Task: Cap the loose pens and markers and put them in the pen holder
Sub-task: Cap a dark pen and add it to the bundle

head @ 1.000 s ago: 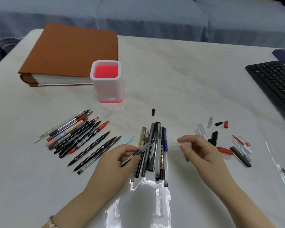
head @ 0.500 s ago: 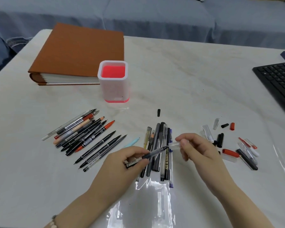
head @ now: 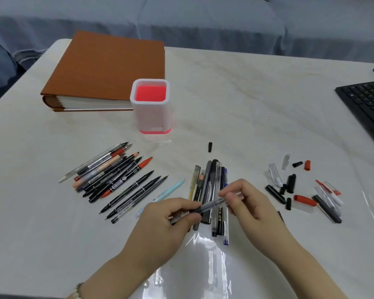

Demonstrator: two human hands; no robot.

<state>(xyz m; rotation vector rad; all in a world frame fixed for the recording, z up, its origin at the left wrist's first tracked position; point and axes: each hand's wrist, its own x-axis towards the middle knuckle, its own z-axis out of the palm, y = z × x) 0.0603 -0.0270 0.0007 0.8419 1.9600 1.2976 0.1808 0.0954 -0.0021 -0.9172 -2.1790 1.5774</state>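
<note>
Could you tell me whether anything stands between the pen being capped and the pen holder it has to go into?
Nothing visible does. The left hand holds the pen while the right hand pinches its clear cap; only flat-lying pens lie toward the pen holder, whose opening looks free.

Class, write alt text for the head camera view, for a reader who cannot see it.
Over a white marble table, the left hand holds a clear black-ink pen while the right hand pinches a transparent cap at its tip. Loose pens, scattered caps and an empty white-and-pink pen holder sit beyond.
</note>
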